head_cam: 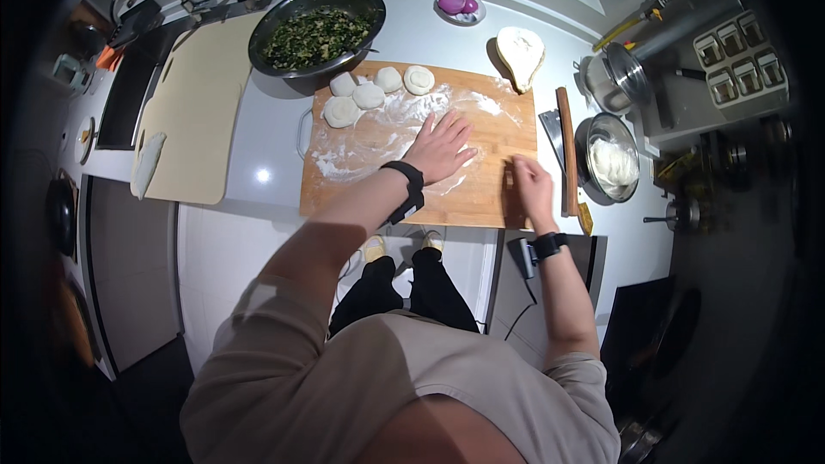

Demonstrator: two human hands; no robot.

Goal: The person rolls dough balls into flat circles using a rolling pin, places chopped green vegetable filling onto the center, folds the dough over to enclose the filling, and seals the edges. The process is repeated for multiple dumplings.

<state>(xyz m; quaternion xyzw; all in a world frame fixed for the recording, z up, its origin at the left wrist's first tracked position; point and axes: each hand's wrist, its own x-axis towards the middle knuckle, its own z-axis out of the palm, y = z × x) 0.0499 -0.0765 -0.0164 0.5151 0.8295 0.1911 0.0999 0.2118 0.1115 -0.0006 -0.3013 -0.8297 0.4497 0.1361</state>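
Note:
My left hand (pixel 441 147) lies palm down over the floured wooden board (pixel 367 196), fingers spread; whether anything is beneath the palm is hidden. Over the board's right part is my right hand (pixel 533 188), its fingers curled, and I cannot tell if they hold something. Several flattened dough pieces (pixel 368 96) rest near the board's far left corner, and another round dough piece (pixel 419 80) lies just right of them. White flour (pixel 412 109) is smeared across the wood. A pear-shaped container of flour (pixel 519 55) stands at the far right corner.
Behind the board is a metal bowl of chopped green filling (pixel 319 32); purple onions (pixel 457 4) sit on a plate. To the right are a cleaver (pixel 552 132), a wooden rolling pin (pixel 567 154) and a bowl of dough (pixel 612 164). Cream cutting boards (pixel 193 122) lie at left beside the sink (pixel 132 87).

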